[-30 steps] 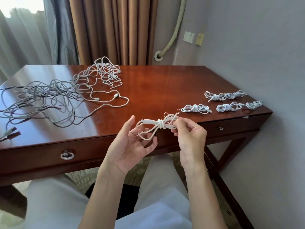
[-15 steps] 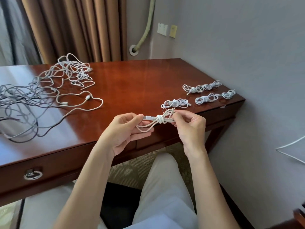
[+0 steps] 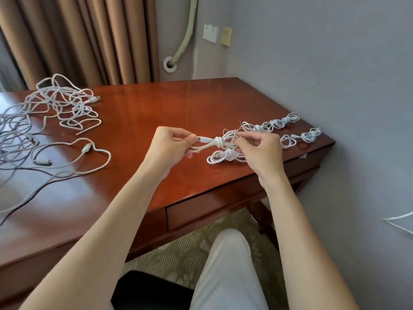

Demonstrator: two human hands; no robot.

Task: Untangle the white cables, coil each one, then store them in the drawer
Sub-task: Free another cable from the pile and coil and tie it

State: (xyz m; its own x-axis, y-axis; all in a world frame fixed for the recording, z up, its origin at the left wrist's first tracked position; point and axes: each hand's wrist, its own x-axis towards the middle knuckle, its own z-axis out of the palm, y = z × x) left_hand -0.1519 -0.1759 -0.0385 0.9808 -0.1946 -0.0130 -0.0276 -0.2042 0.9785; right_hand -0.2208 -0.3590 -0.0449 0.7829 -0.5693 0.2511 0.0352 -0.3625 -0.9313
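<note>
Head view: over the last second the left hand (image 3: 169, 145) has gone from lying open under the bundle to closing on it, and both hands have carried the coiled cable (image 3: 218, 143) forward from the desk's near edge to a spot above the wooden desk (image 3: 156, 113). The left thumb and fingers now pinch the loops just beside the plug end, which juts toward the wrapped waist. The right hand (image 3: 260, 148) pinches the opposite loops, fingers pressed together on the strands. The cable hangs taut between the two hands, clear of the wood, directly above another finished coil (image 3: 223, 156) that lies on the desktop.

This reads as the wrap being cinched tight: one more cable is nearly bundled and, by my judgement, about to be laid down with the others.

Further right, two more finished coils sit near the desk's far corner, one long bundle (image 3: 271, 124) and one smaller pair (image 3: 301, 138) beside the edge. On the left, a big tangle of white cables (image 3: 64, 101) and a looser grey tangle (image 3: 15, 135) remain unsorted, so most of the work is ahead. The drawer (image 3: 201, 211) under the desktop is shut; nothing is stored yet.

The polished red-brown top reflects light. Behind it hang brown curtains (image 3: 78, 36); a grey wall (image 3: 312, 52) carries wall plates (image 3: 215, 33) and a wrapped pipe (image 3: 183, 34). A patterned carpet (image 3: 178, 253) shows beneath.
</note>
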